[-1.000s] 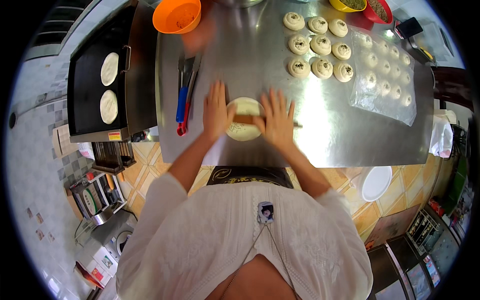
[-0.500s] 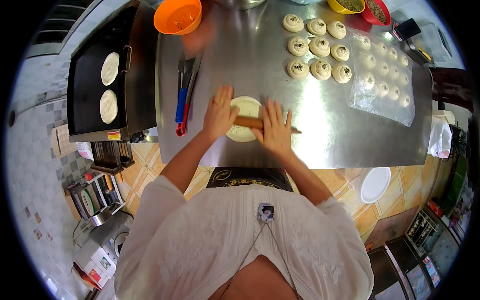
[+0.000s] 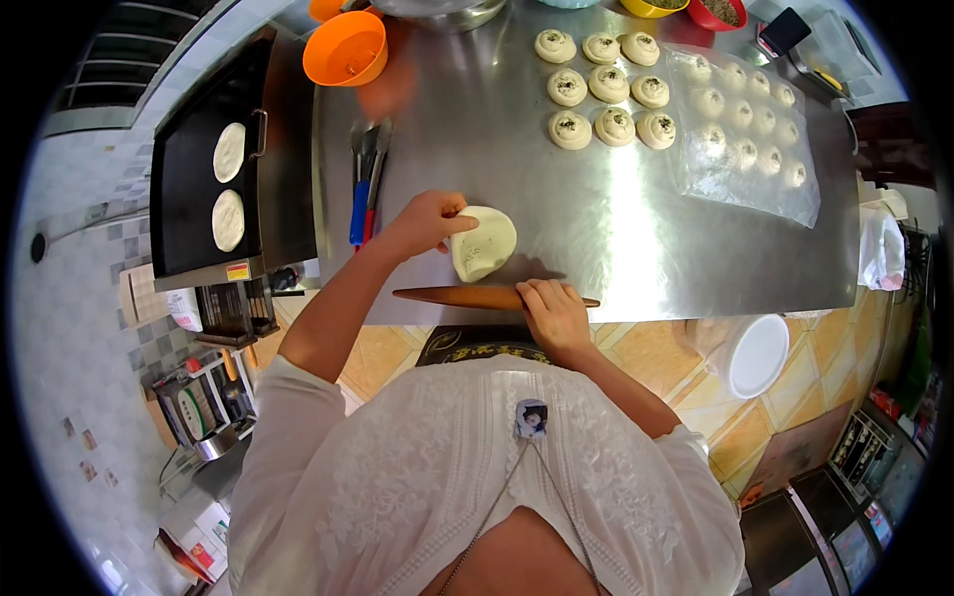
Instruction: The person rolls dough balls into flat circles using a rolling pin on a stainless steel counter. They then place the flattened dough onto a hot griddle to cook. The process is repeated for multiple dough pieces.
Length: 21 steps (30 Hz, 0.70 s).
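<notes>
Left hand: your left hand [image 3: 425,221] is closed in a pinch on the left edge of the flattened dough round [image 3: 483,243], thumb on top, fingers curled at its rim.
Dough round: pale, speckled, roughly oval; it sits on the steel table [image 3: 596,228] near the front edge, its left side lifted slightly in your grip. You cannot tell how much of it still lies flat.
Right hand: your right hand [image 3: 556,316] lies palm down over the wooden rolling pin [image 3: 487,296], fingers bent loosely across its right half.
Rolling pin: long, thin, tapered; it lies crosswise along the table's front edge, just below the dough round and apart from it.
Filled dough pieces: nine coiled rounds with dark filling [image 3: 601,87] stand in three rows toward the far side of the table, well apart from your hands.
Plastic sheet: a clear sheet [image 3: 745,129] to their right covers further rows of small dough balls.
Griddle: the black griddle [image 3: 189,199] to the left of the table carries two pale flatbreads [image 3: 229,189].
Utensils: tools with blue and red handles [image 3: 364,194] lie just left of your left hand.
Orange bowl: an orange bowl [image 3: 344,48] stands at the far left corner of the table.
</notes>
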Available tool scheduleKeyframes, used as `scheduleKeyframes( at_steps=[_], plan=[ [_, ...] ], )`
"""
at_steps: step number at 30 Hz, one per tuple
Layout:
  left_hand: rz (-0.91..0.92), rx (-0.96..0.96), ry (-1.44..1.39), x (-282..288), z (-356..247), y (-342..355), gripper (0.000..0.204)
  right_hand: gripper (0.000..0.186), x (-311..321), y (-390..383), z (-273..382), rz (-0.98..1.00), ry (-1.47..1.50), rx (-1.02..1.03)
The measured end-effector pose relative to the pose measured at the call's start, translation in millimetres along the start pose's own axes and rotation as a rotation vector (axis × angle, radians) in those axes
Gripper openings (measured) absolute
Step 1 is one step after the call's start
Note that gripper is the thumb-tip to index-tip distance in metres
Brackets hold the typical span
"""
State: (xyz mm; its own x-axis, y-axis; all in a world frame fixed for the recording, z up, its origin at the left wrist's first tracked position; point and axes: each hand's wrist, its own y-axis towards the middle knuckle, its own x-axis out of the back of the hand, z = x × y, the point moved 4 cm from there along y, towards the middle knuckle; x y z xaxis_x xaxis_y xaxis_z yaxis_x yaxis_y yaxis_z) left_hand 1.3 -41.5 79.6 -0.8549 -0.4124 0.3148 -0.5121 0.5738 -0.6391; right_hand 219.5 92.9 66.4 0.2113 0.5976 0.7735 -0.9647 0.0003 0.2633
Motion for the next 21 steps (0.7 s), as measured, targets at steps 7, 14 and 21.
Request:
scheduleKeyframes(
  at_steps=[7,14,21],
  plan=[
    [-0.410,-0.191,0.609,-15,95,-16,0.039,0.051,-16,-8,-8,0.125,-0.064,-0.088],
    [-0.802,-0.304,0.489,-8,86,67,0.065,0.066,-48,85,-62,-0.114,-0.340,-0.344],
    [-0.439,-0.434,0.789,-38,109,-2,0.072,0.070,-71,5,-9,0.212,-0.176,-0.304]
  ],
)
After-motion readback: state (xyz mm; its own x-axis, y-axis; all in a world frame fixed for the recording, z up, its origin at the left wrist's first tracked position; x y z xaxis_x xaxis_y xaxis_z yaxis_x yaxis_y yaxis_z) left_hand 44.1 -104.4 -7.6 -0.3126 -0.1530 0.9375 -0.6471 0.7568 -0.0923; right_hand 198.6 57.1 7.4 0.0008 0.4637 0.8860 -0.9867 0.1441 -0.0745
